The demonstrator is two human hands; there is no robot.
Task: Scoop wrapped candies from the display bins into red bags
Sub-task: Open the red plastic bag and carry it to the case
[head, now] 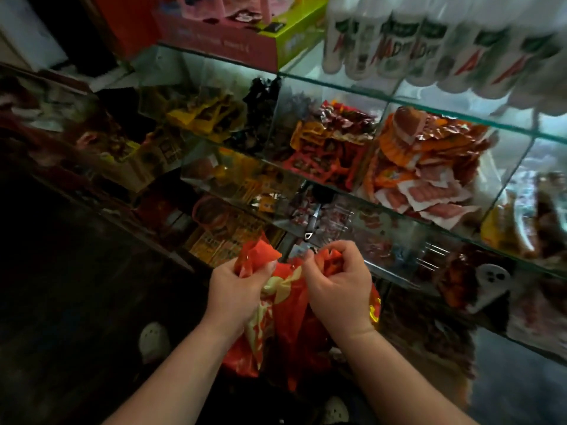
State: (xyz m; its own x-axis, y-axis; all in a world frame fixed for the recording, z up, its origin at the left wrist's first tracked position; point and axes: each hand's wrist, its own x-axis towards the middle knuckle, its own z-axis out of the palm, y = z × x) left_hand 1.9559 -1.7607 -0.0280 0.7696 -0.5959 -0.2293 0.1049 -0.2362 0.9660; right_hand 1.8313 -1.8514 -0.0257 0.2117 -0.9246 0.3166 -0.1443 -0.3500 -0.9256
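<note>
A red plastic bag (285, 329) with a yellow print hangs in front of me, below the glass display bins. My left hand (237, 291) grips the bag's left handle, which sticks up bunched above the fist. My right hand (339, 282) grips the right handle in curled fingers. Both hands sit close together at the bag's mouth. Just beyond them a metal scoop (311, 220) lies in a bin of red and white wrapped candies (331, 219). Higher bins hold red and orange packets (325, 148) and orange and white packets (429, 167).
Glass shelf edges (399, 207) run diagonally across the view, stepping down toward me. White bottles (399, 41) stand on the top shelf at the right, a pink and green box (233, 35) at the left. A white scoop (491, 280) lies in a lower right bin. Dark floor fills the left.
</note>
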